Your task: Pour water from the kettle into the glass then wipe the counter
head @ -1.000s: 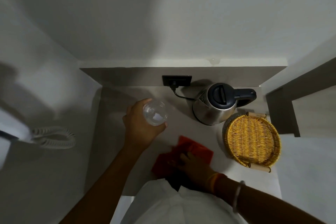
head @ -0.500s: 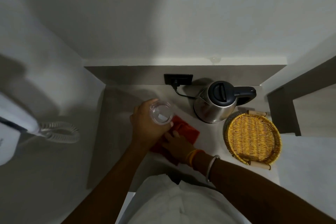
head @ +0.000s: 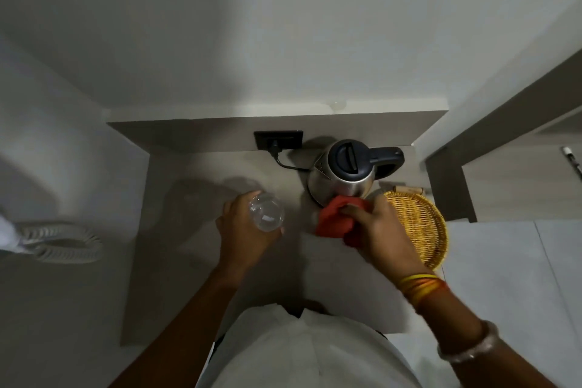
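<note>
The left hand (head: 242, 230) is wrapped around the glass (head: 266, 212), held left of the kettle (head: 345, 174); the right hand (head: 376, 230) grips a bunched red cloth (head: 335, 219) on the table (head: 195, 249), touching the kettle's base, beside the wicker basket (head: 420, 224).

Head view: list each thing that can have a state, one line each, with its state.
Kettle: upright on the counter, lid shut, cord plugged into the socket.
Glass: held off the counter in the left hand; water level hard to tell.
Red cloth: bunched in the right hand, pressed on the counter at the kettle's base.
Basket: empty, beside the kettle.
</note>
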